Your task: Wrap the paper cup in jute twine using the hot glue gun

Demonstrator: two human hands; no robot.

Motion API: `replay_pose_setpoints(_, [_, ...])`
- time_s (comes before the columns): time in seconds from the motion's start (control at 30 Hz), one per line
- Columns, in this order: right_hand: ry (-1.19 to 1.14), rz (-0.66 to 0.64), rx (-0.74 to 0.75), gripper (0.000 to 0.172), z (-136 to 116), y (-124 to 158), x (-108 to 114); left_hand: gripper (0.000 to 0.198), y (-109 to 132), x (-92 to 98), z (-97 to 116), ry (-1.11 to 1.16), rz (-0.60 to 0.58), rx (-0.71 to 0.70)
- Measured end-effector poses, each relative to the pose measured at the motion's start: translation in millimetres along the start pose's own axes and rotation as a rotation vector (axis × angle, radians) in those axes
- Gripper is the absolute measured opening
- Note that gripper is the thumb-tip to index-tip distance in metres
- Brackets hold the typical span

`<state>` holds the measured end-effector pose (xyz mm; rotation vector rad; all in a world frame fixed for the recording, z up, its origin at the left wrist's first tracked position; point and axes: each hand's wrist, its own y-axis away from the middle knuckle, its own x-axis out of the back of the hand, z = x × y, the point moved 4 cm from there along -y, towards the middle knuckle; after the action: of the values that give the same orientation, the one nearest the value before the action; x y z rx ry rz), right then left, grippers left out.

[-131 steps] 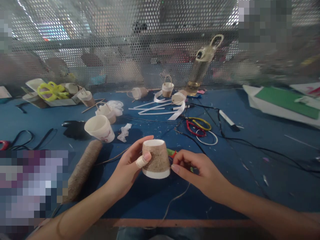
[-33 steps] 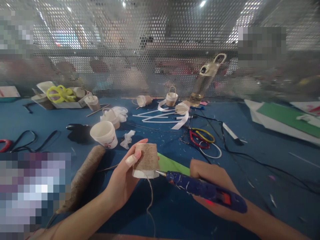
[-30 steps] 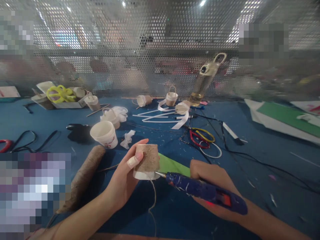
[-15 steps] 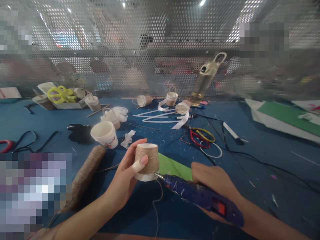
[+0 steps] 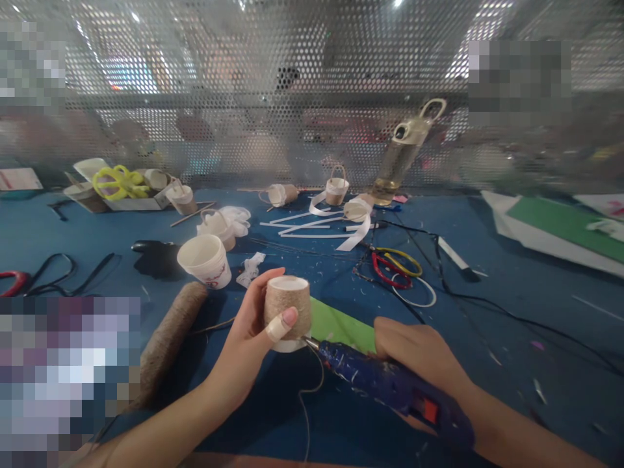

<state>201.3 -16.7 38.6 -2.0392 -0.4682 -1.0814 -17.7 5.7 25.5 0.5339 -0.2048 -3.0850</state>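
A small paper cup [image 5: 288, 305], wound with brown twine and turned with its rim down, is held in my left hand [image 5: 256, 325]. My left thumb, with a bandage around it, presses on the cup's front. My right hand [image 5: 414, 354] is closed around a blue hot glue gun [image 5: 385, 380] with a red switch. Its metal nozzle touches the cup at the lower right, near the white rim. A loose strand of twine [image 5: 306, 403] hangs from that spot. Left of my hand lies a thick roll of twine [image 5: 170, 344].
Stacked white paper cups [image 5: 205, 260] stand behind the twine roll. Green paper [image 5: 341, 324] lies beneath the glue gun. Further back are white strips [image 5: 305, 229], small twine-wrapped baskets [image 5: 336, 190], a bottle [image 5: 402, 156] and red-and-yellow-handled tools [image 5: 394, 266]. Black cord [image 5: 487, 302] crosses the right side.
The cup has turned or tilted slightly in my left hand, so less of its white rim shows. The glue gun's nozzle stays against its lower right side.
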Motion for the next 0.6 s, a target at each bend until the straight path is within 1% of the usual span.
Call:
replay_pose_setpoints(0.13, [0.031,0.008,-0.011,0.02,0.1,-0.5,-0.2,0.046,0.6,-0.8,1.0,-0.013,0.001,-0.02])
replay_pose_setpoints(0.2, [0.009,-0.01,-0.013,0.017,-0.1,0.0,-0.9,0.047,0.2,-0.2,0.8,-0.027,0.0,-0.029])
replay_pose_setpoints(0.4, [-0.038,-0.018,-0.023,0.015,-0.2,1.8,-0.8,0.049,-1.9,1.1,-1.6,-0.038,-0.058,-0.019])
replay_pose_setpoints(0.6, [-0.006,-0.011,-0.044,0.019,-0.1,0.8,0.4,0.05,0.0,-0.3,0.8,-0.025,0.016,-0.015])
